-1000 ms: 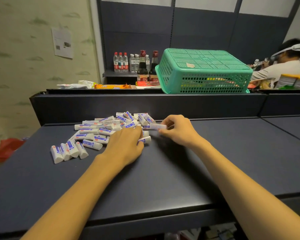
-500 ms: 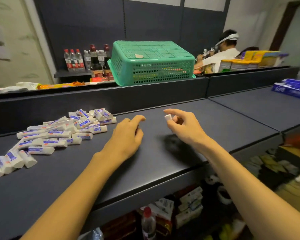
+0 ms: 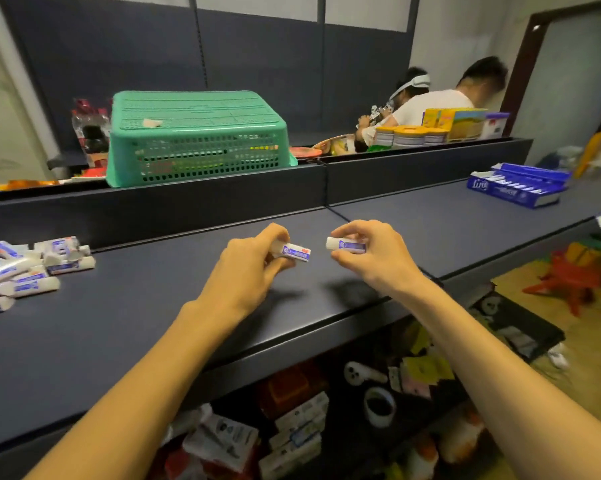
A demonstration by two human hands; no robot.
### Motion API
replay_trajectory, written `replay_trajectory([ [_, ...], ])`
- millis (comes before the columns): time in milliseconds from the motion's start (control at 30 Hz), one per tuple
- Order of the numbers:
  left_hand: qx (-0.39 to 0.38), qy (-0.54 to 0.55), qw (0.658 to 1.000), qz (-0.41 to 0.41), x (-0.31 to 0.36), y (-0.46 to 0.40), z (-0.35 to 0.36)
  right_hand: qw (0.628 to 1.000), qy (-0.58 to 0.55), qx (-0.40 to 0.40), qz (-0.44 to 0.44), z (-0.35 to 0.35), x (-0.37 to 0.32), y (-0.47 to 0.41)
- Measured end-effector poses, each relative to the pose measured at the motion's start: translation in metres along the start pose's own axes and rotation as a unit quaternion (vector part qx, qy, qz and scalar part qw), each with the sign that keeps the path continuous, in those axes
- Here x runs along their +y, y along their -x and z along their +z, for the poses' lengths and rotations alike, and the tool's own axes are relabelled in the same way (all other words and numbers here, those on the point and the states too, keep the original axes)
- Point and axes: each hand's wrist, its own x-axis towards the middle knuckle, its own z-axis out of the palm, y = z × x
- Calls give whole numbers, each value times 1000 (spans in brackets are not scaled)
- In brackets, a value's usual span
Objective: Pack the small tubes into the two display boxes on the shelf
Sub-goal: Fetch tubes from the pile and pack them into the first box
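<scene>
Two small tubes lie crosswise, one pinched in each grip: left hand [image 3: 249, 263] and right hand [image 3: 372, 256].

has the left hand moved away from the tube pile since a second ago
Yes. The left hand, gripping a tube, has moved rightward off the tube pile, toward the display box.

Left hand [image 3: 247, 268] pinches one small tube [image 3: 295, 252], right hand [image 3: 368, 252] pinches another tube [image 3: 346, 244]; both held just above the dark shelf [image 3: 413, 230], cap ends apart. Loose tube pile [image 3: 25, 268] lies on the shelf, well left of the left hand. Blue display box [image 3: 515, 188] sits far right of the right hand. Green basket [image 3: 198, 140] upside down behind the hands.
</scene>
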Motion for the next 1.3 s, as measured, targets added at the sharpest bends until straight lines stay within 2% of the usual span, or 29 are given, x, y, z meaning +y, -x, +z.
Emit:
replay_trajectory([
  [100,1,-58,998,-6,35,-18,37,1000,2,-9,-17,-47,34,-1],
  [367,-1,-86,996,-6,124,-74,129,999,17,-26,-29,-146,124,-13],
  [700,-3,-103,994,34,175,-193,264,994,96,-28,-44,-234,265,-86],
  [833,-21,-109,994,19,198,-255,310,988,130,-45,-64,-275,318,-128],
  [1067,-42,-125,991,1,250,-335,390,986,151,-28,-72,-344,397,-194],
  [1300,-13,-158,984,-83,273,-391,449,981,152,-49,-114,-379,479,-265],
])
